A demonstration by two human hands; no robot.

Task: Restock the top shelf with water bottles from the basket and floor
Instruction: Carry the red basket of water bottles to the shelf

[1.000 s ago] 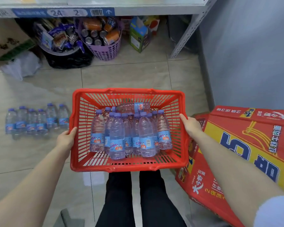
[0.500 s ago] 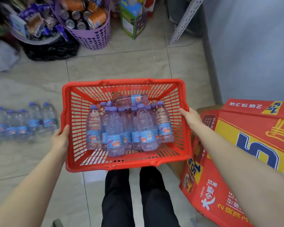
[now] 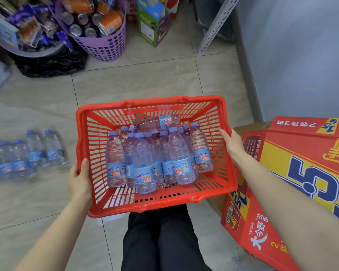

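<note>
I hold a red plastic basket (image 3: 219,194) in front of my legs, over the tiled floor. My left hand (image 3: 79,179) grips its left rim, thumb on the edge. At the right rim my right hand (image 3: 232,144) grips the edge as well. Several clear water bottles (image 3: 145,165) with blue labels and purple caps stand packed in the basket, and one bottle (image 3: 160,122) lies across them at the far side. More of the same bottles (image 3: 35,151) stand in a row on the floor to the left. The shelf is out of view.
A large red and yellow carton (image 3: 294,173) lies tilted at my right, close to the basket. A grey wall (image 3: 301,55) runs behind it. Ahead stand a purple basket of cans (image 3: 104,42), a tub of snacks on a black bag (image 3: 47,61) and a shelf upright (image 3: 213,26).
The view has tipped downward, so the shelf edge has left the frame. The basket has shifted slightly right and toward me; both hands keep their hold on its rims.
</note>
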